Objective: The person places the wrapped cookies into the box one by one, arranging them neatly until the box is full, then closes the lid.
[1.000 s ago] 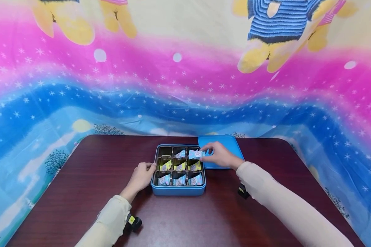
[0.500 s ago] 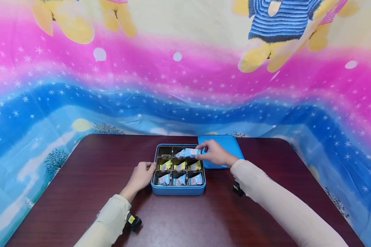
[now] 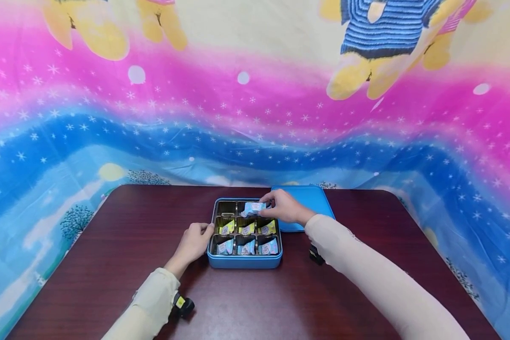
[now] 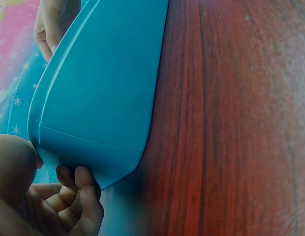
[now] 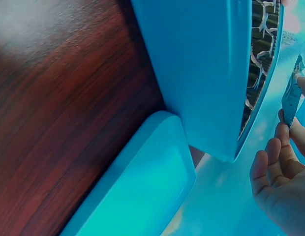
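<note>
A blue box with a dark divided tray stands on the table. My left hand grips its left side; in the left wrist view the thumb lies at the rim and curled fingers touch the wall. Between thumb and fingers, my right hand pinches a blue wrapped candy over the back-middle compartment. The right wrist view shows this candy edge-on, above rim height. Yellow wrapped candies fill the middle row, blue ones the front row. The back-left compartment shows its bare bottom; my right hand partly hides the back-right one.
The blue lid lies on the table behind and right of the box, partly under my right hand. A dark red wooden table carries everything. A patterned cloth hangs along the table's back and sides.
My right hand has moved left with the blue candy, from over the back-right compartment to over the back-middle one. The left hand has stayed at the box's side.
</note>
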`<state>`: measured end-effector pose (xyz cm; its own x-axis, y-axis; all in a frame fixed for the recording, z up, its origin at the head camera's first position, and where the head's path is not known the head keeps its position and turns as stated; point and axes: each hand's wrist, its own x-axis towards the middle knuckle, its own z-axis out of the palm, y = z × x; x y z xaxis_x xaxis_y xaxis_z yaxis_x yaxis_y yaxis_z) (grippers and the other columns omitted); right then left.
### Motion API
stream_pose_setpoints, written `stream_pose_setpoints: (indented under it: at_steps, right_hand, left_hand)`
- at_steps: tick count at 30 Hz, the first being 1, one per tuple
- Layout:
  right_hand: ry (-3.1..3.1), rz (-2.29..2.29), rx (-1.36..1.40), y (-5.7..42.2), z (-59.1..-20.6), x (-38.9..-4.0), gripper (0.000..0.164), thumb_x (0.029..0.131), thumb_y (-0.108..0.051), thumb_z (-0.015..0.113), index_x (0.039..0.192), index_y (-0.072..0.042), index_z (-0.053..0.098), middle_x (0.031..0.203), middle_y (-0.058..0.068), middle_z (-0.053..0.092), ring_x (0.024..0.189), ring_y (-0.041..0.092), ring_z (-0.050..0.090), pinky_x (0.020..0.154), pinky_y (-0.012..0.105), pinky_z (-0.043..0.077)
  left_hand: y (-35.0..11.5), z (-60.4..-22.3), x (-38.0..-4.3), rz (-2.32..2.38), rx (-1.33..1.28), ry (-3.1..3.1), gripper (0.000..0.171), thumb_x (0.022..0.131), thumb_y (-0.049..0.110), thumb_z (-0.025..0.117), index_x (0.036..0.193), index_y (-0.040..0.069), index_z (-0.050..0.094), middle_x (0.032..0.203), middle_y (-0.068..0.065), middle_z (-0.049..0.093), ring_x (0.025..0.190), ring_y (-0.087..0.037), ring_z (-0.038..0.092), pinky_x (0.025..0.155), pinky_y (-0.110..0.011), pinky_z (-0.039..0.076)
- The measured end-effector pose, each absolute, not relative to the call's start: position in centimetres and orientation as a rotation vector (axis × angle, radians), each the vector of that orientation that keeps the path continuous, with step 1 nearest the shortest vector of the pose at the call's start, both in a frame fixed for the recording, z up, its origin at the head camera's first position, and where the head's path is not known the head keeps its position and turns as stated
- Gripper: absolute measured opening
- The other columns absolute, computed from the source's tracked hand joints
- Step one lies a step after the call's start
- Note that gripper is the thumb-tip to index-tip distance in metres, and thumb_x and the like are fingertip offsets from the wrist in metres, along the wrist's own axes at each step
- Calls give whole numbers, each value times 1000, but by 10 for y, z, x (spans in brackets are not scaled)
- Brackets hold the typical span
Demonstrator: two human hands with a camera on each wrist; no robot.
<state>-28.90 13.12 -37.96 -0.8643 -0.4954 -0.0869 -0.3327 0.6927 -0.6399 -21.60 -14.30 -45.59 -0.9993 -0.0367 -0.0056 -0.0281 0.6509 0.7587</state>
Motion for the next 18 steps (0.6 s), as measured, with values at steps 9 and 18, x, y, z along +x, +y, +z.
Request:
stream_pose_setpoints:
  at_steps: [9, 18]
  right_hand:
    - [2678, -868, -656, 115, -373, -292, 41, 94, -27, 72, 130, -8, 67, 98, 6, 65, 64, 15, 47, 67, 31, 44]
    - [2690, -843, -635, 104, -375, -297, 40, 94, -27, 72, 129, -8, 68, 115, 7, 65, 81, 17, 57, 77, 34, 49]
  left_hand:
    - [-142, -453, -215, -1305, 65, -2865, 44, 105, 28, 47, 127, -4, 67, 120, -20, 72, 108, -26, 67, 95, -49, 53]
    - [-141, -453, -215, -1298, 63, -2874, 44, 106, 28, 47, 127, -5, 67, 121, -21, 71, 112, -29, 67, 97, -51, 53]
